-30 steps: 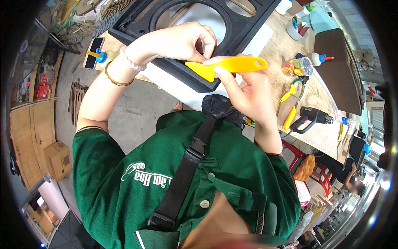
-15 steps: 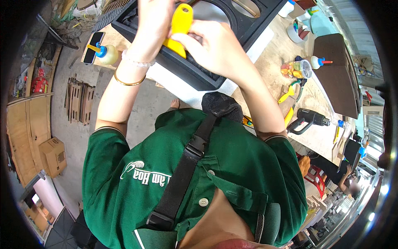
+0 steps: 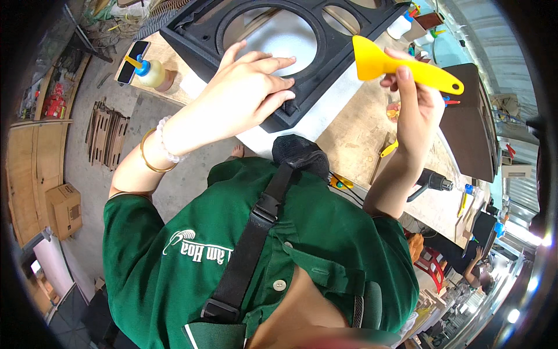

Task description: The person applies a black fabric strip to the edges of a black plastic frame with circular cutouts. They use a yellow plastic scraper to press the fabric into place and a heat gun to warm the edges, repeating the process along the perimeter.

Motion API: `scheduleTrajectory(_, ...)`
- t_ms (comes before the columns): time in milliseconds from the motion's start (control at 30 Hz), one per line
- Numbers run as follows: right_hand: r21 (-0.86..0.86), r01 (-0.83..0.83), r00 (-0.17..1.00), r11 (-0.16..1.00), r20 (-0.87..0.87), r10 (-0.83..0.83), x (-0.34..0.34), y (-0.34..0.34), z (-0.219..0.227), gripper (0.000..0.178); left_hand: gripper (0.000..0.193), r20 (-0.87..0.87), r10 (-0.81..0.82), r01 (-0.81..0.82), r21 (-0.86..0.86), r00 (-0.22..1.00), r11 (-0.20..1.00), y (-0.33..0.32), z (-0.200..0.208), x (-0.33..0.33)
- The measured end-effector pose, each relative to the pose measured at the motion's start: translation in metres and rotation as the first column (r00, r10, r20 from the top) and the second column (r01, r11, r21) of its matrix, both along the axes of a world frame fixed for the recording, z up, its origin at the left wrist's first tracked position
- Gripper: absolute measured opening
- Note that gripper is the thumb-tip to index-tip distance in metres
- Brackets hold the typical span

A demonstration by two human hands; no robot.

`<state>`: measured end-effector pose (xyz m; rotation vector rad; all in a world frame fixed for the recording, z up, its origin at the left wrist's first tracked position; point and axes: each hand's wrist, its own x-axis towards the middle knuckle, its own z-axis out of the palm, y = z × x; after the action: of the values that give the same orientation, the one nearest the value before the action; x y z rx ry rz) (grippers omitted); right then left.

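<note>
A black speaker cabinet [image 3: 314, 78] with one large round opening and smaller holes lies on the workbench ahead of me. My left hand [image 3: 253, 87] rests over its near edge beside the large opening, fingers spread and nothing visible in them. Raised to the right of the cabinet, my right hand [image 3: 415, 93] grips a yellow plastic scraper [image 3: 401, 65] by its handle. The scraper's wide blade points left, apart from the cabinet. A white sheet [image 3: 328, 110] lies under the cabinet.
Left of the cabinet are a glue bottle [image 3: 154, 75] and a phone [image 3: 131, 61]. Rightward on the bench lie a second yellow scraper [image 3: 389, 149], a black heat gun [image 3: 435, 181] and a dark brown box-like piece [image 3: 469, 122]. Another person [image 3: 482, 276] is far off at right.
My right hand has lifted the scraper off the cabinet's near edge and swung it right. My left hand has come down and right onto that edge, uncovering the large round opening.
</note>
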<state>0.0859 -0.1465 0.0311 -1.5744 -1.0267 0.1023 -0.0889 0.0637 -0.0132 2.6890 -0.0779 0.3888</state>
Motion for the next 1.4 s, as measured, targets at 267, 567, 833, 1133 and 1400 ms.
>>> scheduleTrajectory(267, -0.124, -0.286, 0.952, 0.950, 0.075, 0.297, 0.001, 0.000, -0.005, 0.013, 0.033, -0.340, -0.183, 0.053, -0.358, 0.922, 0.932, 0.017, 0.023, 0.034)
scheduleTrajectory(567, -0.140, -0.408, 0.844, 0.902, -0.433, 0.315, -0.023, 0.012, -0.030, 0.022, 0.035, -0.193, -0.154, 0.037, -0.502, 0.969, 0.864, 0.015, 0.016, 0.031)
scheduleTrajectory(833, -0.043, -0.239, 0.783, 0.970, -0.599, 0.166, -0.034, 0.020, -0.051, 0.026, 0.028, -0.065, -0.081, 0.053, -0.353, 0.995, 0.934, 0.006, 0.008, 0.028)
scheduleTrajectory(1133, -0.314, -0.536, 0.808, 0.783, 0.076, 0.584, 0.005, 0.028, 0.005, 0.016, 0.030, -0.224, -0.143, 0.072, -0.297, 0.964, 0.952, 0.021, 0.012, 0.038)
scheduleTrajectory(1400, -0.595, -0.650, 0.481, 0.473, 0.160, 0.862, 0.025, 0.075, 0.029, 0.021, 0.028, -0.223, -0.148, 0.054, -0.379, 0.964, 0.924, 0.024, 0.009, 0.037)
